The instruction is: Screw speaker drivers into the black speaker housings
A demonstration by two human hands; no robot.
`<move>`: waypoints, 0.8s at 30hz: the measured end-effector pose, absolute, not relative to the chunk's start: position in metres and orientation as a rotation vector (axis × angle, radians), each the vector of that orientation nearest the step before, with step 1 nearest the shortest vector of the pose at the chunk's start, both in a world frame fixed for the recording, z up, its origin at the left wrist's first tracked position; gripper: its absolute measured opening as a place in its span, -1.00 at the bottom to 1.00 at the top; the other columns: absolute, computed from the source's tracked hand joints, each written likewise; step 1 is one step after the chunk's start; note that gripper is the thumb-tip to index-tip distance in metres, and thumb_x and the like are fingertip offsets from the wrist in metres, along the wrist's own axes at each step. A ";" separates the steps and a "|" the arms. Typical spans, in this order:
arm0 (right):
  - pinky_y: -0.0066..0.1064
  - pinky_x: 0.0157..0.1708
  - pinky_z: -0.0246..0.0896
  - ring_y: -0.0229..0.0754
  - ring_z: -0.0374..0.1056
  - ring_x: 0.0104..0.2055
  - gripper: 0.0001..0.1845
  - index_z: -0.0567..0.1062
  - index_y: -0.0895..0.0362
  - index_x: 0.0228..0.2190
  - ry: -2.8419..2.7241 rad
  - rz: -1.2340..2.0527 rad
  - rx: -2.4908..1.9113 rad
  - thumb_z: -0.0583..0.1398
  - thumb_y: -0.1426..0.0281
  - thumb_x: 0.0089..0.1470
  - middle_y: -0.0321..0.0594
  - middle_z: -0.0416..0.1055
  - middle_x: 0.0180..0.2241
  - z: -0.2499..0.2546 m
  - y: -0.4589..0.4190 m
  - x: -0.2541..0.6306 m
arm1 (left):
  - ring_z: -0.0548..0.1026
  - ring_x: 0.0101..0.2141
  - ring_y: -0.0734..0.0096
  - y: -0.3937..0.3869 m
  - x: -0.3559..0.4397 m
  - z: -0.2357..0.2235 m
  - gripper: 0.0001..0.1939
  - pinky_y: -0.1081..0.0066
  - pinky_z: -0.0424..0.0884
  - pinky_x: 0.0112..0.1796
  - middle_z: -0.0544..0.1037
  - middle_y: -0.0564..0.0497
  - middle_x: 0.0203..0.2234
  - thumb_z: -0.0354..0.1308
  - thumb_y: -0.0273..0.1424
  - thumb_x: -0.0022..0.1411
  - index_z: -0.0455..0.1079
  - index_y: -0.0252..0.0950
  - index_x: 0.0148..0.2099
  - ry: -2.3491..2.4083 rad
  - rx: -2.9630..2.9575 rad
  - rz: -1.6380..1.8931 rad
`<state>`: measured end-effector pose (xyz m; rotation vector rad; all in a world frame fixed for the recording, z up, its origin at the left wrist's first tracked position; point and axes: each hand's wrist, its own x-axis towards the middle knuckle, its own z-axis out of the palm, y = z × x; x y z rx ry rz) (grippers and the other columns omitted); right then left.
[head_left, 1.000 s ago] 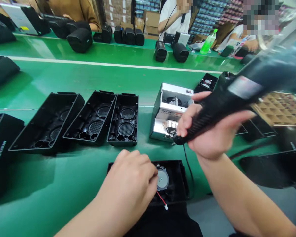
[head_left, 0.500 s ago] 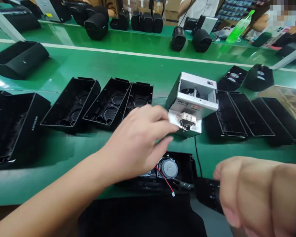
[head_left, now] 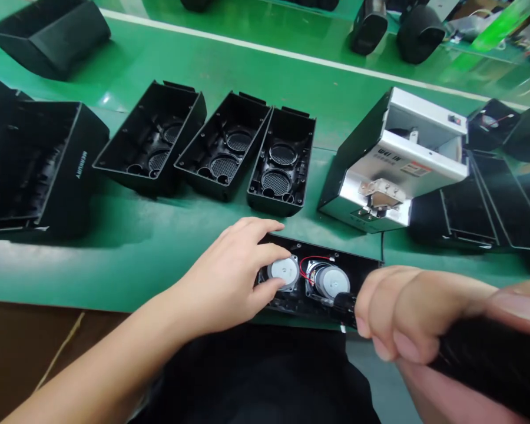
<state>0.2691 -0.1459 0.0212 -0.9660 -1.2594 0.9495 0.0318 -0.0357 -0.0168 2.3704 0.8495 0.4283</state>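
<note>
A black speaker housing (head_left: 357,268) lies near the table's front edge, with two round speaker drivers inside. My left hand (head_left: 236,271) is over its left end; thumb and fingers are apart around the left driver (head_left: 284,271), though firm contact cannot be judged. A red wire (head_left: 309,259) with a small white plug curves between the drivers. My right hand (head_left: 406,309) is wrapped around a black powered screwdriver (head_left: 490,359). Its front end points at the right driver (head_left: 334,281); the bit's tip is hard to make out.
Behind the housing stands a silver screw feeder (head_left: 401,165). Three open black housings (head_left: 282,159) line up to its left, with a larger black housing (head_left: 75,171) further left. More black housings (head_left: 459,206) sit at the right.
My left hand has come down from beside the screw feeder to the left driver. The screwdriver has moved to the right driver. The red wire lies differently, and the view has tilted down.
</note>
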 end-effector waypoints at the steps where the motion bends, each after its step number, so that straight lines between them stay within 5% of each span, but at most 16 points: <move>1: -0.03 -0.47 0.50 -0.01 0.44 -0.52 -0.69 0.58 -0.24 -0.03 -1.296 0.988 -0.994 0.43 0.23 0.19 -0.33 0.47 -0.48 0.021 -0.145 0.271 | 0.39 0.29 -0.04 -0.035 0.032 -0.016 -0.73 -0.13 0.40 0.27 0.45 -0.19 0.30 0.30 -0.39 0.36 0.60 -0.20 0.09 0.850 2.366 0.429; 10: -0.01 -0.36 0.52 0.12 0.52 -0.35 -0.71 0.61 -0.10 -0.27 -1.399 1.145 -1.101 0.45 0.01 0.10 -0.19 0.49 -0.46 0.021 -0.137 0.260 | 0.35 0.31 -0.02 -0.038 0.032 -0.016 -0.68 -0.09 0.34 0.32 0.43 -0.16 0.32 0.35 -0.39 0.30 0.58 -0.22 0.09 0.857 2.354 0.389; 16: -0.13 -0.37 0.37 -0.04 0.42 -0.49 -0.69 0.52 0.00 -0.41 -1.503 1.183 -0.996 0.18 0.18 0.38 -0.23 0.44 -0.55 0.025 -0.145 0.254 | 0.34 0.31 -0.05 -0.040 0.030 -0.016 -0.65 -0.12 0.32 0.33 0.41 -0.17 0.34 0.39 -0.39 0.28 0.57 -0.22 0.11 0.853 2.358 0.384; 20: -0.16 -0.34 0.35 -0.07 0.42 -0.47 -0.70 0.45 0.04 -0.42 -1.538 1.159 -0.955 0.13 0.28 0.38 -0.22 0.47 -0.54 0.024 -0.145 0.250 | 0.30 0.36 -0.07 -0.036 0.025 -0.012 -0.60 -0.15 0.32 0.34 0.37 -0.18 0.37 0.39 -0.41 0.27 0.55 -0.19 0.16 0.821 2.366 0.338; 24: -0.18 -0.34 0.36 -0.10 0.42 -0.47 -0.83 0.54 -0.03 -0.22 -1.450 0.947 -0.898 0.14 0.36 0.37 -0.25 0.48 -0.49 0.009 -0.148 0.239 | 0.29 0.38 -0.05 -0.034 0.020 -0.009 -0.53 -0.12 0.35 0.34 0.35 -0.15 0.39 0.39 -0.47 0.26 0.53 -0.14 0.20 0.797 2.386 0.281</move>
